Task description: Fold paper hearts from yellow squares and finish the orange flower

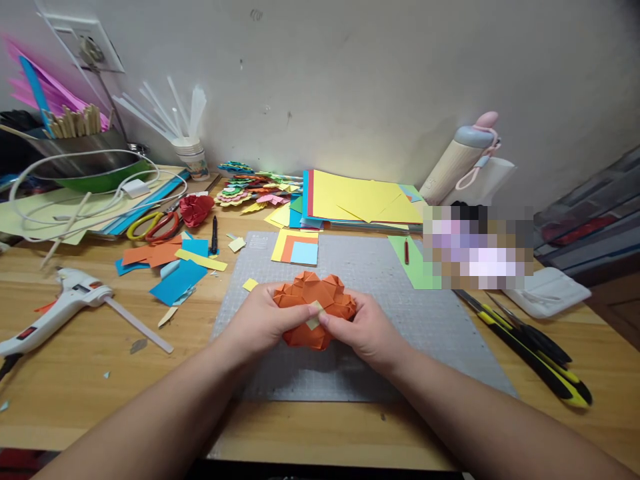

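Both hands hold an orange folded-paper flower [315, 293] just above a grey cutting mat [380, 280]. My left hand [263, 321] grips its left side with curled fingers. My right hand [367, 330] grips the right side, and its thumb and forefinger pinch a small yellow paper scrap [315, 315] at the flower's near edge. The underside of the flower is hidden by my fingers.
A white glue gun [55, 310] lies at the left. Paper scraps [173, 267], scissors [153, 225], a red paper ball [196, 208] and a black pen [214, 235] lie left of the mat. Coloured paper sheets [360, 200] are stacked behind. Yellow-black cutters [530, 347] lie at the right.
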The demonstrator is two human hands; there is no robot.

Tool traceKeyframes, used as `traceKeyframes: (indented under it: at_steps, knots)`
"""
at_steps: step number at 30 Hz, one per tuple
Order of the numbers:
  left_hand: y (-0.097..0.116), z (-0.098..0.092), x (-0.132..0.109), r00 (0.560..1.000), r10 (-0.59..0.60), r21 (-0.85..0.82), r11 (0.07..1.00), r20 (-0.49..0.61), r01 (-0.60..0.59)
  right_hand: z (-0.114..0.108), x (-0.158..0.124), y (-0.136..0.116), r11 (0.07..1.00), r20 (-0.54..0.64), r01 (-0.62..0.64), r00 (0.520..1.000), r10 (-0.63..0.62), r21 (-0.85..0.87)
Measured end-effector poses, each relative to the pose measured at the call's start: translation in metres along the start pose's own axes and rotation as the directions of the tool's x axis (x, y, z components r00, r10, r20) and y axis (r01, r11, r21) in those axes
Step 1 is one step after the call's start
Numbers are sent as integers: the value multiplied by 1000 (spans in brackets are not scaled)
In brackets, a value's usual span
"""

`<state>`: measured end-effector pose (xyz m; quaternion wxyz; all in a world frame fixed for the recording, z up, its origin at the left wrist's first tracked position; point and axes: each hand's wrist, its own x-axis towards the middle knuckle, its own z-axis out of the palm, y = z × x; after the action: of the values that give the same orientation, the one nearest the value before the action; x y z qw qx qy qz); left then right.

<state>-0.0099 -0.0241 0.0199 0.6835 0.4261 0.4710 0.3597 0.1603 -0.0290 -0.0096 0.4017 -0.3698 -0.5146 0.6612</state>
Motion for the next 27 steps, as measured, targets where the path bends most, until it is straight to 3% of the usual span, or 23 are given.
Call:
traceKeyframes:
  at_steps: [5,10,16,22,27]
  knots:
    - [1,-8,4,999,-38,49,998,26,37,-1,1,-4,999,-19,-6,1000,5,-45]
    - [3,-14,5,997,-75,131,989,21,71,-1,3,-3,996,49,-79,996,81,-31]
    - [1,-9,6,991,68,22,998,-118,-66,-3,5,1,993,-45,-39,998,44,110]
    - [0,-5,5,1000,1,63,998,-3,-1,-4,5,2,994,-57,-69,996,74,90]
    - [2,-5,4,998,-70,82,994,-6,70,-3,5,0,990,-55,-115,991,119,80]
